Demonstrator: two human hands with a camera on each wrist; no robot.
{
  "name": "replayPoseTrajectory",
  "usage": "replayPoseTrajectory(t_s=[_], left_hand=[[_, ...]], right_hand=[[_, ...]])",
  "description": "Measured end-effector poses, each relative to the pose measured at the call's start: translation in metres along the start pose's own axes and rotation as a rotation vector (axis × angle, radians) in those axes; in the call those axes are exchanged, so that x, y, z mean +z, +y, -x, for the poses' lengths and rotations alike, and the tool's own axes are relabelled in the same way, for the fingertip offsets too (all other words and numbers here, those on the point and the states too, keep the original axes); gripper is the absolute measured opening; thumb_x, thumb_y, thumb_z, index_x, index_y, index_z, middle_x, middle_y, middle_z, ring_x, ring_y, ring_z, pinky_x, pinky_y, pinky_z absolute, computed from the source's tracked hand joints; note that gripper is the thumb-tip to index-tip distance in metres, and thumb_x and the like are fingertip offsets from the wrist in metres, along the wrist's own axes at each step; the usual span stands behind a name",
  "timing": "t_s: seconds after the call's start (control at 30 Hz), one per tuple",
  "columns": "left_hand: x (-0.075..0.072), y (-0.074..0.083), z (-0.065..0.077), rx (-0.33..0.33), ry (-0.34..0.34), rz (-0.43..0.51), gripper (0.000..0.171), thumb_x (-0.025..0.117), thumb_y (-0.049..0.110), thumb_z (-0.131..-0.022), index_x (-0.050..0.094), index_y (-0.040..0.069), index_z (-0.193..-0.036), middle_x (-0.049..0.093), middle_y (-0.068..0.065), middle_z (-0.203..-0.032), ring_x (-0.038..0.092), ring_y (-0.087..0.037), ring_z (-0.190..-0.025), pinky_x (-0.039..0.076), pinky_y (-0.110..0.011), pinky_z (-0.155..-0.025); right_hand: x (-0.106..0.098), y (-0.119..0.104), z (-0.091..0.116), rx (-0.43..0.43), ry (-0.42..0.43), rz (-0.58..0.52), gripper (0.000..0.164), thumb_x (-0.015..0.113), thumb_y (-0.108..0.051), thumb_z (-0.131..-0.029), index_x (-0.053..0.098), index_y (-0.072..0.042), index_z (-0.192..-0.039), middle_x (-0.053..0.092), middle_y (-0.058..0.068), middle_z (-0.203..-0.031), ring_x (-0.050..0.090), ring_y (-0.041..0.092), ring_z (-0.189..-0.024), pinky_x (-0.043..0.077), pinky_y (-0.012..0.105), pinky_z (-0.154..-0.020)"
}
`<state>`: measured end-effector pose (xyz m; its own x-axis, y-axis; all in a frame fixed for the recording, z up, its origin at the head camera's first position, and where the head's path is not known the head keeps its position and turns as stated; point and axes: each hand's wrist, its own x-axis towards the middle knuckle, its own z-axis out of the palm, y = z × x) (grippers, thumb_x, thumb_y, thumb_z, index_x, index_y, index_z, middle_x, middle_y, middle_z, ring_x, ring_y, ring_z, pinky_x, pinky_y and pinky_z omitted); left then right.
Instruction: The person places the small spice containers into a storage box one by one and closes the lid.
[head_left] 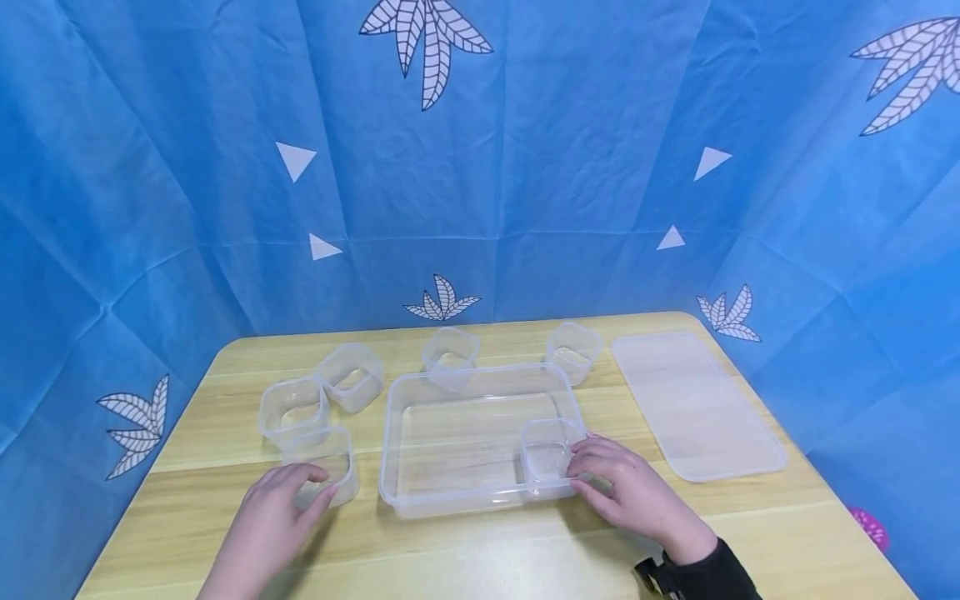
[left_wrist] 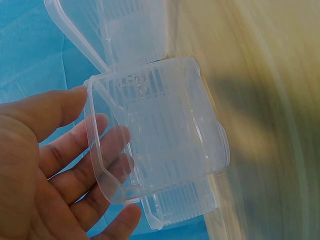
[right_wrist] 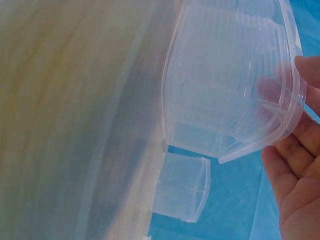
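My left hand (head_left: pixel 273 521) reaches over a small clear plastic container (head_left: pixel 341 471) at the front left. In the left wrist view the thumb is right at its rim, and loosely spread fingers (left_wrist: pixel 82 172) show behind the clear wall. My right hand (head_left: pixel 630 492) curls over the right end of a large clear box (head_left: pixel 480 500), at another small container (head_left: pixel 551 458) inside its front right corner. The right wrist view shows the thumb at the rim and fingertips (right_wrist: pixel 272 90) through the plastic, so the hand pinches the small container there.
Two more small containers, one (head_left: pixel 296 408) and another (head_left: pixel 352 375), stand at the left. Behind the box are a container (head_left: pixel 450 354) and one (head_left: pixel 573 350) farther right. A flat translucent lid (head_left: pixel 693 404) lies on the wooden table (head_left: pixel 480 558). Blue cloth (head_left: pixel 525 200) surrounds it.
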<state>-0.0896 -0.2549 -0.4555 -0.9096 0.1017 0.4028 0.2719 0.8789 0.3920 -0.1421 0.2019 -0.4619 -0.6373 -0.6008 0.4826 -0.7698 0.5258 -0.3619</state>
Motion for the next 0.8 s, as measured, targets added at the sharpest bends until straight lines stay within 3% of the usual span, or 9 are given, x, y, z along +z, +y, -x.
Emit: replayPoseTrajectory(t_s=[0.4,0.8], left_hand=[[-0.0002,-0.0022,0.0004,0.026,0.01,-0.009,0.018,0.083,0.009,-0.079,0.068,0.017,-0.084,0.072,-0.001,-0.092,0.065,-0.027,-0.088,0.05,-0.053,-0.076],[0.0002,-0.0026,0.0004,0.053,0.016,-0.03,0.02,0.083,0.007,-0.078,0.068,0.018,-0.085,0.067,0.008,-0.085,0.062,-0.017,-0.081,0.051,-0.043,-0.069]], right_hand=[[0.0009,0.0014,0.001,0.022,-0.01,0.0,0.006,0.069,-0.023,-0.095,0.073,-0.02,-0.092,0.071,-0.006,-0.1,0.065,0.021,-0.11,0.042,0.044,-0.109],[0.0,-0.0009,-0.0007,0.011,-0.008,-0.003,0.005,0.069,-0.02,-0.095,0.072,-0.018,-0.091,0.071,-0.006,-0.1,0.065,0.022,-0.109,0.045,0.051,-0.105]])
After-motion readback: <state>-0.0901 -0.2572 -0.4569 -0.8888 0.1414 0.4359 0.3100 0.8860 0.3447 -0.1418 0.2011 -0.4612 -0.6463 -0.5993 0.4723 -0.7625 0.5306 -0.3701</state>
